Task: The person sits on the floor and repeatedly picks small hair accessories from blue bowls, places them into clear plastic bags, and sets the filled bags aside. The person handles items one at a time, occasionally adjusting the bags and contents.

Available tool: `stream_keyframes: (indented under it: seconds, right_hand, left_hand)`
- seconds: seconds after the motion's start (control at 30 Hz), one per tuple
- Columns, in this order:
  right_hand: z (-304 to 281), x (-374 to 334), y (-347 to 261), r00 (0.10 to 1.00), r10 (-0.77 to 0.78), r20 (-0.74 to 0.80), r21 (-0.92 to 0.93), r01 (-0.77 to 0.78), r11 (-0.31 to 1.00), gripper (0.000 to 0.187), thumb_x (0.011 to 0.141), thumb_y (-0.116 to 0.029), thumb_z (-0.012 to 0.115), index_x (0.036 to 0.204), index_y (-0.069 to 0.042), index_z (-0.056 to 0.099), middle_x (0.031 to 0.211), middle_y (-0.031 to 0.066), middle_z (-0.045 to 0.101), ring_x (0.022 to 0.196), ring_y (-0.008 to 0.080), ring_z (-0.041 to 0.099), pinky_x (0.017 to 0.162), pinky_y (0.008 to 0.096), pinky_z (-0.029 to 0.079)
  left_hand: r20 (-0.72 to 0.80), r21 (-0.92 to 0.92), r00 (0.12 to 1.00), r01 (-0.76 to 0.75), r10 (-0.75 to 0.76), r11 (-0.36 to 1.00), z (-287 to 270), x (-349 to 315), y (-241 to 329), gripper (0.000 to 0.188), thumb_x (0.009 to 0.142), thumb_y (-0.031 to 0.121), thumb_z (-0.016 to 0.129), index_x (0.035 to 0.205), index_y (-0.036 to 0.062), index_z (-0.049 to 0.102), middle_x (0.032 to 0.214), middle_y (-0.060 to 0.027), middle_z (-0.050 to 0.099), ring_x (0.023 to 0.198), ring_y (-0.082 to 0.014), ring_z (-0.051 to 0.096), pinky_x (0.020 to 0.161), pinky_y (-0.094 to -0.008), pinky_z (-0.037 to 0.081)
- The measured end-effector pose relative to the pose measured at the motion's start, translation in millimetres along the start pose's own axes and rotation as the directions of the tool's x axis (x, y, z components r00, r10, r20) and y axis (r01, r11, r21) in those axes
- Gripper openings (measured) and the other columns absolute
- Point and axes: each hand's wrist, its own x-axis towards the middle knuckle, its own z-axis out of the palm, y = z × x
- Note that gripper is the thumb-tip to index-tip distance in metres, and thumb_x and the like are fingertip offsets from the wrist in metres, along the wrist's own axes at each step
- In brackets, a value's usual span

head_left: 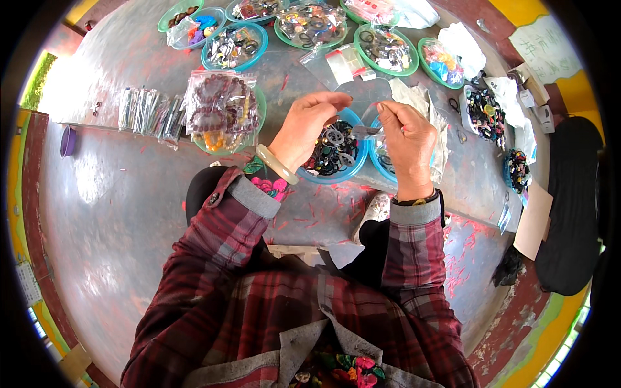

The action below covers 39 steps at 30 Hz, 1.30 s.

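My right hand is closed, its thumb and forefinger pinching the edge of what looks like a small clear plastic bag. A small grey, shiny piece shows between my hands; its kind is unclear. My left hand is bent inward beside it, fingers pressed together, and whatever they hold is hidden. Below my left hand stands a blue basin with black cords and grey ring-shaped pieces. A second blue basin is partly covered by my right hand.
Several green and blue basins of small goods line the back, among them a green basin. Bagged beads and a row of thin packets lie left. At right are a white tub and a long black object.
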Motion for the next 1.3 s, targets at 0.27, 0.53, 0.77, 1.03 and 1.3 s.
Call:
stream_keyframes:
  seconds: [0.27, 0.53, 0.77, 1.03, 1.3]
  right_hand:
    - [2.9, 0.4, 0.4, 0.914, 0.378, 0.149, 0.329, -0.407, 0.852, 0.014, 0.081, -0.010, 0.064, 0.083, 0.003, 0.065, 0.062, 0.0029, 0.059, 0.058, 0.0068, 0.053, 0.052, 0.0214, 0.041]
    - [4.3, 3.5, 3.0, 0.859, 0.441, 0.261, 0.439, -0.512, 0.738, 0.017, 0.081, -0.016, 0.065, 0.082, 0.001, 0.064, 0.065, 0.0015, 0.059, 0.057, 0.0062, 0.051, 0.052, 0.0200, 0.039]
    - [7.7, 2.4, 14.2, 0.711, 0.439, 0.550, 0.546, -0.703, 0.456, 0.013, 0.078, -0.014, 0.068, 0.083, -0.003, 0.062, 0.070, -0.0005, 0.059, 0.060, 0.0061, 0.051, 0.056, 0.0190, 0.039]
    - [10.3, -0.3, 21.9, 0.725, 0.467, 0.505, 0.631, -0.680, 0.373, 0.009, 0.077, -0.009, 0.068, 0.078, -0.002, 0.063, 0.066, -0.0010, 0.057, 0.058, 0.0060, 0.048, 0.055, 0.0185, 0.036]
    - [10.3, 2.3, 7.9, 0.737, 0.510, 0.444, 0.629, -0.662, 0.408, 0.011, 0.078, -0.011, 0.067, 0.079, -0.001, 0.064, 0.066, -0.0013, 0.058, 0.060, 0.0062, 0.050, 0.056, 0.0187, 0.038]
  left_hand:
    - [0.267, 0.121, 0.961, 0.035, -0.067, 0.992, 11.7, -4.5, 5.1, 0.032, 0.084, 0.011, 0.056, 0.114, 0.0002, 0.053, 0.102, -0.0047, 0.060, 0.094, -0.0104, 0.055, 0.081, -0.0243, 0.043]
    - [0.049, 0.055, 0.989, 0.139, -0.141, 0.989, 10.3, -2.9, -0.9, 0.020, 0.088, 0.016, 0.056, 0.097, -0.0020, 0.061, 0.085, -0.0044, 0.063, 0.073, -0.0082, 0.059, 0.064, -0.0222, 0.048]
    - [0.001, 0.067, 0.999, 0.053, -0.054, 0.996, 5.8, 0.6, -6.1, 0.025, 0.088, 0.019, 0.056, 0.096, -0.0044, 0.061, 0.084, -0.0057, 0.063, 0.072, -0.0091, 0.060, 0.063, -0.0223, 0.049]
    - [-0.076, 0.298, 0.992, -0.078, 0.105, 0.951, 5.4, 1.4, -7.0, 0.027, 0.087, 0.021, 0.058, 0.094, -0.0046, 0.062, 0.081, -0.0048, 0.062, 0.066, -0.0066, 0.055, 0.059, -0.0182, 0.043]
    - [-0.135, 0.103, 0.989, 0.068, -0.054, 0.992, 12.6, -3.3, 2.8, 0.023, 0.085, 0.022, 0.061, 0.088, -0.0001, 0.063, 0.075, -0.0014, 0.062, 0.057, -0.0041, 0.051, 0.046, -0.0186, 0.038]
